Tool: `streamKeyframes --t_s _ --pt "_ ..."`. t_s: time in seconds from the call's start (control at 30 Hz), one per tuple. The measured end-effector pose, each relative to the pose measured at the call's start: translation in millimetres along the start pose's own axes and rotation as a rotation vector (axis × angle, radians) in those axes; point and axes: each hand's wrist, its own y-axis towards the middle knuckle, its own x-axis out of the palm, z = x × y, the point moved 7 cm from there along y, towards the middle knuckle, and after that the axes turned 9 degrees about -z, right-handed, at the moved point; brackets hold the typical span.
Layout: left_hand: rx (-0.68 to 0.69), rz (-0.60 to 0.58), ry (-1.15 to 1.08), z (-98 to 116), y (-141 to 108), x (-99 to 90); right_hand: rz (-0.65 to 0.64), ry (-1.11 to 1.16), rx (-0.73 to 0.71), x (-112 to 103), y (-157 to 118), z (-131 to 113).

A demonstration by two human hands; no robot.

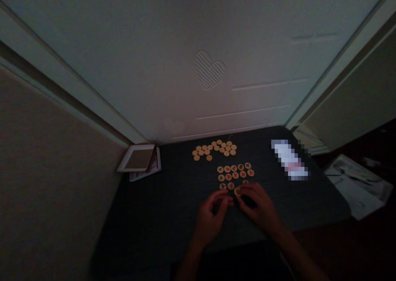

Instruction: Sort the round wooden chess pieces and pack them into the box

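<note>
Between the thumb and fingers of my right hand (pixel 258 207) is a round xiangqi piece (pixel 237 191), held at the front of the face-up rows. My left hand (pixel 212 217) is just left of it, fingers curved and parted from the thumb, with nothing visible in the grasp. Several face-up xiangqi pieces (pixel 235 175) with red or black characters lie in rows beyond both hands. The right fingers partly cover the nearest row. Farther back, several blank-side-up pieces (pixel 207 152) form a loose cluster.
All of this lies on a dark table (pixel 154 207) against a pale door panel (pixel 148 66) with a heart relief. Stacked frames or trays (pixel 142 159) sit at the back left. A blurred-out white item (pixel 289 159) lies at the right, and a white box-like object (pixel 359 186) is beyond the table.
</note>
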Motion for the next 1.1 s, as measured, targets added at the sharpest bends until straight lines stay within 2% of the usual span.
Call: streamKeyframes --t_s 0.13,0.33,0.77,1.1 --pt "-0.004 0.021 0.02 -0.5 0.2 -0.6 -0.009 -0.076 0.018 -4.7 3.8 16.5" --pt "0.013 0.015 0.035 2.5 -0.6 0.1 -0.077 -0.147 0.034 4.3 5.3 26.7" --pt "0.022 0.021 0.102 3.1 -3.0 -0.8 -0.143 -0.214 0.05 9.1 6.9 27.4" --pt "0.001 0.016 0.101 0.5 -2.8 0.0 -0.116 -0.218 0.052 8.6 6.0 26.5"
